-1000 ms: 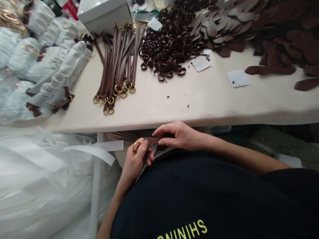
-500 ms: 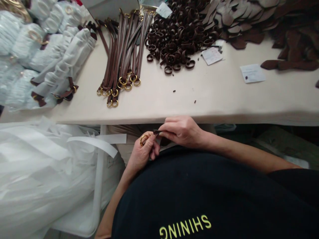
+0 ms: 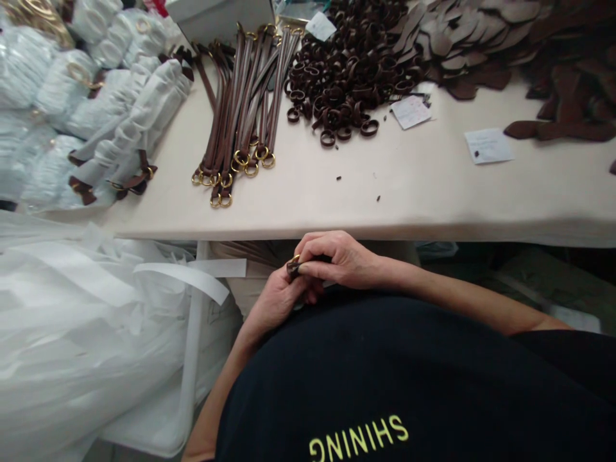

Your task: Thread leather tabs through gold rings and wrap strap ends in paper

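Note:
Both hands meet in front of the dark shirt, just below the table's front edge. My left hand point(image 3: 279, 296) is closed on a brown leather strap point(image 3: 292, 269) with a gold ring point(image 3: 294, 259) at its upper end. My right hand point(image 3: 339, 260) pinches the same strap from the right, with its thumb and fingers near the ring. Fingers cover most of the strap. On the table point(image 3: 289, 212) beyond lie brown straps with gold rings point(image 3: 224, 122) and a heap of small brown leather loops point(image 3: 346, 77).
White wrapped bundles point(image 3: 52, 115) fill the table's left end. Flat brown leather pieces point(image 3: 568, 96) are piled at the right, near paper labels point(image 3: 488, 145) point(image 3: 411, 111). A grey box point(image 3: 221, 14) stands at the back. White strips point(image 3: 86, 308) hang over a white frame point(image 3: 190, 359) at lower left.
My right hand has moved left and closer to my left hand, and its fingers now reach the gold ring. The ring and strap end have shifted slightly right and up. The view has shifted slightly.

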The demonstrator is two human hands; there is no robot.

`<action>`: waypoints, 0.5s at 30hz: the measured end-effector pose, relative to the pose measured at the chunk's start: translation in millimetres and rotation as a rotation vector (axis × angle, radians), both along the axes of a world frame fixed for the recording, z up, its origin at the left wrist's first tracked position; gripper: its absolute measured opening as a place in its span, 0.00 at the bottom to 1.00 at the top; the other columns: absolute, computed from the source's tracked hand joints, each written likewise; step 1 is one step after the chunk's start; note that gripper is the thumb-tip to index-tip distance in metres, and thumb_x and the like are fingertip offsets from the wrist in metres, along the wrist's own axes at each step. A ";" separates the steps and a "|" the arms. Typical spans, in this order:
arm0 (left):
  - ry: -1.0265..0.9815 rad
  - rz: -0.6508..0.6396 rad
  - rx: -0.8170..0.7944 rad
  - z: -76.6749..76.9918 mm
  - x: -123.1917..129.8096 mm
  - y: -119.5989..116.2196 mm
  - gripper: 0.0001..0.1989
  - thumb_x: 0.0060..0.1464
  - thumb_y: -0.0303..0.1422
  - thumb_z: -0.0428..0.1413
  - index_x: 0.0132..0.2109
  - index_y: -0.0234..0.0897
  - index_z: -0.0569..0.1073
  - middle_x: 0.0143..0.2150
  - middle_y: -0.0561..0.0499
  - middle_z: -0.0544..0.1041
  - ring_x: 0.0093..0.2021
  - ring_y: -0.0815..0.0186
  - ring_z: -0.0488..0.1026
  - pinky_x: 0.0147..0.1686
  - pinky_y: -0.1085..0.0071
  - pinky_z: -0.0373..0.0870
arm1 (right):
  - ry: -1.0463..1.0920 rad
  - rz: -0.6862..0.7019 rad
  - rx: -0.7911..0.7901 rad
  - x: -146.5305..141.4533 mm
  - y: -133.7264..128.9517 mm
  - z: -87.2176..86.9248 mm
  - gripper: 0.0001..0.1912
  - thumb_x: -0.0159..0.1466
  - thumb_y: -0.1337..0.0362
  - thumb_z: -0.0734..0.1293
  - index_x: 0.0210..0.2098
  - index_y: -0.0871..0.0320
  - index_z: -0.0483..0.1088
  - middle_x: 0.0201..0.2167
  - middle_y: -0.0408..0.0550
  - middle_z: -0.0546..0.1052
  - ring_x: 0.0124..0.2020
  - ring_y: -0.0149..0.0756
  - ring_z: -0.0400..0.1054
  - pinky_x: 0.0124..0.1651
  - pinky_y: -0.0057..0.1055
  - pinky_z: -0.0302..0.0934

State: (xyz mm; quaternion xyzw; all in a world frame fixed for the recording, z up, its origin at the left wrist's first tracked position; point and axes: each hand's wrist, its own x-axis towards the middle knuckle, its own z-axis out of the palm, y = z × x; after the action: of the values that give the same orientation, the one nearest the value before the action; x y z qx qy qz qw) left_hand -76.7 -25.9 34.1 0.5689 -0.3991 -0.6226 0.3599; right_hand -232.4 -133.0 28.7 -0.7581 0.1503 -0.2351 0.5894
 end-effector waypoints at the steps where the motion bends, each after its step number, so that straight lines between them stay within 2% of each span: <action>1: -0.010 0.019 0.003 -0.8 1.4 1.6 0.20 0.60 0.49 0.56 0.35 0.34 0.74 0.29 0.49 0.76 0.28 0.67 0.71 0.32 0.71 0.69 | -0.009 -0.041 0.014 -1.1 -1.2 -0.5 0.10 0.67 0.64 0.66 0.32 0.61 0.74 0.37 0.48 0.76 0.35 0.31 0.72 0.40 0.27 0.67; 4: -0.065 0.066 -0.014 -2.6 3.2 6.0 0.18 0.62 0.46 0.54 0.40 0.34 0.74 0.30 0.50 0.77 0.29 0.65 0.73 0.34 0.70 0.70 | -0.013 -0.101 0.083 -3.9 -3.1 -0.6 0.10 0.65 0.63 0.66 0.29 0.61 0.72 0.37 0.48 0.77 0.38 0.33 0.72 0.43 0.29 0.67; 7: -0.121 0.067 -0.046 -3.6 1.1 8.0 0.17 0.64 0.44 0.51 0.42 0.35 0.73 0.30 0.50 0.77 0.27 0.66 0.73 0.32 0.71 0.69 | 0.015 -0.132 0.120 -3.4 -1.5 -1.0 0.10 0.64 0.64 0.66 0.28 0.61 0.70 0.37 0.49 0.77 0.36 0.32 0.71 0.41 0.28 0.65; 11: -0.345 0.071 -0.157 -4.9 -1.7 6.6 0.14 0.66 0.40 0.47 0.39 0.37 0.72 0.29 0.51 0.76 0.27 0.67 0.72 0.33 0.70 0.68 | 0.078 -0.210 0.059 0.1 0.8 -4.7 0.09 0.63 0.66 0.64 0.26 0.60 0.67 0.36 0.48 0.77 0.33 0.30 0.69 0.37 0.27 0.62; 15: -0.604 -0.024 -0.261 -7.9 -1.2 4.5 0.11 0.65 0.35 0.47 0.38 0.38 0.71 0.29 0.50 0.75 0.28 0.65 0.71 0.32 0.70 0.65 | 0.155 -0.239 -0.051 0.5 1.3 -9.4 0.09 0.64 0.64 0.61 0.29 0.59 0.68 0.30 0.47 0.76 0.30 0.32 0.67 0.34 0.29 0.60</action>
State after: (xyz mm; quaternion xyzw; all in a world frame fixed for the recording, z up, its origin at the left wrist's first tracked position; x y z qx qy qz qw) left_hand -77.9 -21.4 26.2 0.6722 -0.5708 -0.3734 0.2879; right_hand -232.0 -131.7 19.4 -0.7655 0.2786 -0.2481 0.5242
